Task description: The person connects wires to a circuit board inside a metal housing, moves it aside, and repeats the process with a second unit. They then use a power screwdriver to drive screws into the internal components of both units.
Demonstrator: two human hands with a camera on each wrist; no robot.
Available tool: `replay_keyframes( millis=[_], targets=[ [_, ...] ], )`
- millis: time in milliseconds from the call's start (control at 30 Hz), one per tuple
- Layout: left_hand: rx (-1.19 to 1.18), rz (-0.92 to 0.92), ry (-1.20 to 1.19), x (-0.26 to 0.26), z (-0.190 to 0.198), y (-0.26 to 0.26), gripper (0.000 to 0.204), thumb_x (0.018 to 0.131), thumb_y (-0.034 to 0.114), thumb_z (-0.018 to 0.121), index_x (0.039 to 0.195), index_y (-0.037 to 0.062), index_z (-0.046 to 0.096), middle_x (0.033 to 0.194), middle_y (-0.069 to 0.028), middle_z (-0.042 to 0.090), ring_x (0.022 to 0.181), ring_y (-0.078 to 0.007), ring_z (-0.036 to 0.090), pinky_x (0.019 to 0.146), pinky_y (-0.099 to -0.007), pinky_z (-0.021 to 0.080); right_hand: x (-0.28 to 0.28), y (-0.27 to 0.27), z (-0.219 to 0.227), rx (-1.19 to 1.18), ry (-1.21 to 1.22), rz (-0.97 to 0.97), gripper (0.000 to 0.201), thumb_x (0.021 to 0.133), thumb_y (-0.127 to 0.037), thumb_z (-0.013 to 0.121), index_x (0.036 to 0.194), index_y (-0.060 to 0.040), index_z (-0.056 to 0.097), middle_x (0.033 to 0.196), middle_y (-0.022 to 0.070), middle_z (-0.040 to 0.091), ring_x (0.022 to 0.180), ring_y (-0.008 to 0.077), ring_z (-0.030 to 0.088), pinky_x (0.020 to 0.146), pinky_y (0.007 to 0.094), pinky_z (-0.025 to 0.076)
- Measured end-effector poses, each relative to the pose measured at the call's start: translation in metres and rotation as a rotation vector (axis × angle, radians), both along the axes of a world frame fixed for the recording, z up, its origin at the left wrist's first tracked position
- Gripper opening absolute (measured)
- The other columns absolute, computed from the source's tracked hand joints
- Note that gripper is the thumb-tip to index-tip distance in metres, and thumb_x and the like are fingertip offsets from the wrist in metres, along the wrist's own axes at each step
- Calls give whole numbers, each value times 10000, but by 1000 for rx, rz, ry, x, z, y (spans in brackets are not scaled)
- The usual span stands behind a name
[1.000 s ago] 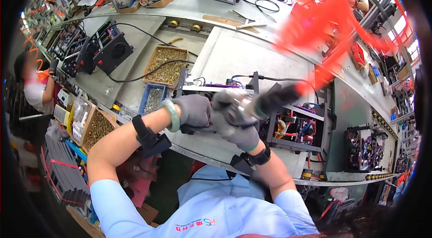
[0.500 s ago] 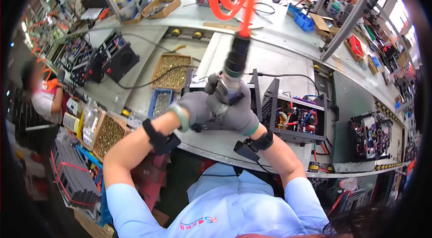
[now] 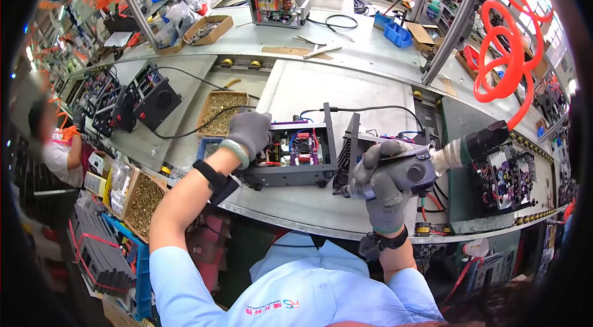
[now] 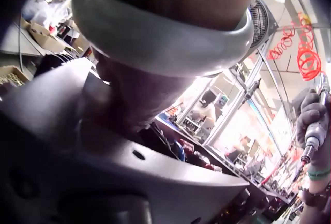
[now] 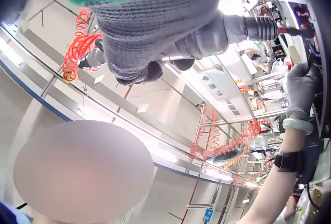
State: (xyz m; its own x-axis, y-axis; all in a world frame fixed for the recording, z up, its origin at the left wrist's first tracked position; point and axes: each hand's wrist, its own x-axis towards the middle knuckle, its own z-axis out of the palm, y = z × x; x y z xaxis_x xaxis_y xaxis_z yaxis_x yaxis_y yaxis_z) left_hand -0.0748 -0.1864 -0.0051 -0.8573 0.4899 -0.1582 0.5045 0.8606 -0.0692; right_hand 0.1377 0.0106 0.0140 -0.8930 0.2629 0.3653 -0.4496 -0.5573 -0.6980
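Steady the open case [image 3: 290, 177] with the left hand [image 3: 250, 132], which rests at its 10 o'clock corner; whether the fingers close on the rim cannot be told. Avoid loading the wiring. The case sits upright on the bench [image 3: 262, 203], at 12 o'clock from the wearer: dark metal, purple board, red and blue leads. At 3 o'clock from it, the right hand [image 3: 388, 194] grips the air tool [image 3: 411, 172]; point its nose clear of the components.
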Motion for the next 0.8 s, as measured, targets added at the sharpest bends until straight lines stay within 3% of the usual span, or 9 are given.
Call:
replay_keyframes(
  millis=[133, 233, 267, 367, 433, 533, 700, 767, 800],
  targets=[
    [-76, 112, 39, 5, 1, 10, 217, 821, 186, 648, 992, 56, 682, 943, -161, 717, 938, -308, 698, 809, -407, 541, 7, -6, 3, -23, -51, -18, 516, 830, -91, 753, 1275, -151, 498, 1055, 45, 573, 785, 128, 578, 603, 276, 463],
    [60, -18, -262, -9, 19, -10, 344, 796, 288, 667, 1033, 39, 673, 1037, -207, 691, 994, -352, 669, 878, -395, 512, 14, 0, -2, -11, -61, -15, 505, 832, -81, 748, 1265, -149, 498, 1054, 41, 573, 778, 124, 575, 597, 263, 460],
    [154, -52, -328, -19, 13, -17, 327, 746, 287, 728, 959, 42, 689, 945, -171, 707, 905, -311, 683, 818, -389, 526, 17, 2, -3, -5, -73, -14, 504, 832, -77, 748, 1264, -149, 499, 1056, 41, 575, 775, 122, 574, 595, 258, 459],
    [290, 23, -438, -25, 1, -17, 311, 766, 322, 716, 932, 60, 701, 914, -166, 712, 883, -312, 687, 800, -395, 526, 24, 7, -2, -21, -51, -42, 519, 824, -84, 763, 1266, -156, 500, 1063, 39, 579, 767, 114, 568, 593, 253, 456],
    [203, 70, -85, -12, -6, -7, 301, 786, 356, 708, 925, 90, 709, 858, -151, 714, 849, -316, 692, 775, -404, 532, 28, 10, -2, -27, -65, -60, 527, 821, -90, 769, 1269, -157, 499, 1067, 39, 579, 767, 114, 566, 590, 254, 455],
    [106, 138, -14, 0, -12, 0, 298, 877, 367, 644, 1014, 105, 678, 938, -149, 716, 909, -305, 698, 799, -428, 533, 31, 8, -4, -53, -85, -57, 532, 819, -98, 773, 1270, -154, 496, 1062, 39, 580, 765, 123, 568, 586, 253, 453],
    [49, 163, 89, 15, -11, 1, 290, 887, 314, 626, 1076, 96, 656, 967, -152, 712, 881, -303, 704, 784, -418, 543, 32, -1, -8, -62, -124, -100, 496, 820, -88, 764, 1237, -131, 499, 1030, 58, 586, 779, 140, 604, 583, 262, 488],
    [435, 90, -15, 17, -10, -15, 357, 886, 241, 613, 1184, 43, 601, 1009, -168, 696, 874, -259, 705, 801, -401, 544, 39, 4, -10, 2, -122, -122, 490, 816, -88, 772, 1223, -116, 501, 1027, 65, 586, 779, 135, 613, 583, 254, 497],
    [804, 186, -280, 23, -6, -20, 390, 890, 136, 579, 1257, 6, 547, 974, -132, 670, 815, -174, 666, 706, -335, 555, 44, 8, -10, 7, -124, -125, 490, 816, -88, 772, 1223, -116, 501, 1027, 65, 586, 779, 135, 613, 583, 254, 497]
  ],
)
